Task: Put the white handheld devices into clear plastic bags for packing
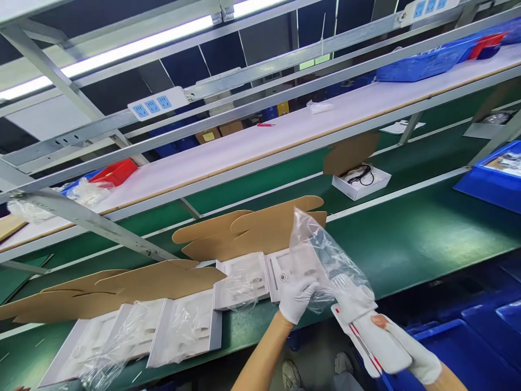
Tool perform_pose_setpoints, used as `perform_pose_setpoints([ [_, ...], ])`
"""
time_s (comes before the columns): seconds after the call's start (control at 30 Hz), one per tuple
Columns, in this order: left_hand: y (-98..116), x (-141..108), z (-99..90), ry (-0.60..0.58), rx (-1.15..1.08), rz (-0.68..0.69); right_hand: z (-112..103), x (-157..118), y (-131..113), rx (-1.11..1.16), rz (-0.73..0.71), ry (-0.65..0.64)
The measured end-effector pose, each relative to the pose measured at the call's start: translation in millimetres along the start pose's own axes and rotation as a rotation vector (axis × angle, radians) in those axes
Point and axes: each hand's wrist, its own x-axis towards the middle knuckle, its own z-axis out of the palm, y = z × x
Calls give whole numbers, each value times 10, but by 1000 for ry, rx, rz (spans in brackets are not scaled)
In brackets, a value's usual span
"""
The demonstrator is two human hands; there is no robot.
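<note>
Right hand [419, 353] grips white device [388, 347]; left hand [295, 300] pinches clear bag [325, 252]; open boxes [216, 328] hold white inserts [254, 266].

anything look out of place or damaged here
Slightly untidy: clear plastic spills out of the open boxes at left, and thin white scraps lie loose on the green bench. Nothing looks plainly damaged.
</note>
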Motion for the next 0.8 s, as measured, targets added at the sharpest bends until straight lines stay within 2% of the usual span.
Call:
perform_pose_setpoints([
  [0.07, 40, 86, 33, 44, 15, -4, -7, -96, -4, 94, 108, -34],
  [0.17, 108, 165, 74, 67, 51, 16, 120, -175, -40, 244, 187, -191],
  [0.27, 160, 205, 49, 60, 89, 46, 276, -204, -128, 408, 293, -358],
  [0.33, 186, 236, 15, 42, 113, 75, 331, -202, -170, 492, 361, -404],
  [0.43, 209, 295, -54, 7, 159, 118, 335, -187, -146, 418, 392, -373],
  [0.53, 200, 335, -152, -23, 220, 164, 270, -228, -25, 114, 237, -256],
  [0.63, 173, 320, -221, -63, 285, 209, 149, -332, 142, -100, 82, -223],
  [0.73, 170, 243, -199, -108, 352, 240, 55, -377, 300, -173, 56, -180],
  [0.8, 186, 180, -156, -116, 387, 255, 62, -328, 376, -259, 42, -82],
])
